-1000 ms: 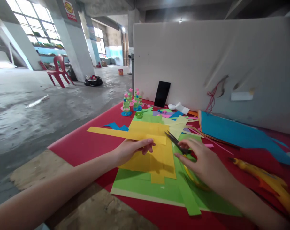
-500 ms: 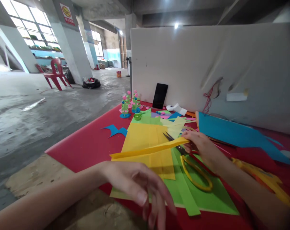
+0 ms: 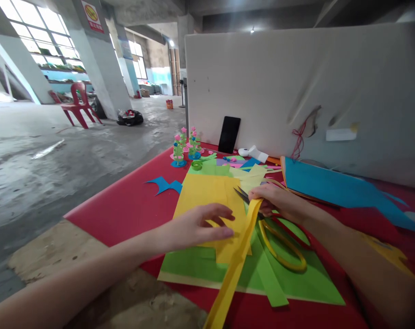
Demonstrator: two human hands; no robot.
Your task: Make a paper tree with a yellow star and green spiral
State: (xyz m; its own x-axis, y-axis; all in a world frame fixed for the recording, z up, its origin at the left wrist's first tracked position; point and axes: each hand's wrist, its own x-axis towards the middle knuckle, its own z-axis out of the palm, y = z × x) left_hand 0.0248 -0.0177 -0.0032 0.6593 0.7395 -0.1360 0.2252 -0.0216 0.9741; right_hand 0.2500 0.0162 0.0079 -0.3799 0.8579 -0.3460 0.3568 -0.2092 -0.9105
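Observation:
My right hand [image 3: 267,197] pinches the upper end of a folded yellow paper strip [image 3: 237,262], which hangs down past the lower edge of the view. Left of the strip, my left hand [image 3: 205,225] hovers with its fingers apart and nothing in them. Beneath it lies a yellow paper sheet [image 3: 202,192] on top of a green sheet [image 3: 190,267]. A pair of scissors [image 3: 279,251] with yellow and red handles rests on the paper under my right hand, its blade tips pointing to the far left. A green paper strip [image 3: 271,281] lies beside the scissors.
Small paper towers [image 3: 179,155] with pink stars stand at the far left of the red-covered table [image 3: 125,201]. A black phone [image 3: 229,135] leans on the white board [image 3: 262,82]. Blue sheets [image 3: 337,185] lie at right, partly over a yellow glue gun-like tool [image 3: 382,251] behind my forearm.
The yellow strip has swung from lying across to the left to pointing down toward me. My left hand has risen and its fingers now point right. My right hand has shifted slightly left.

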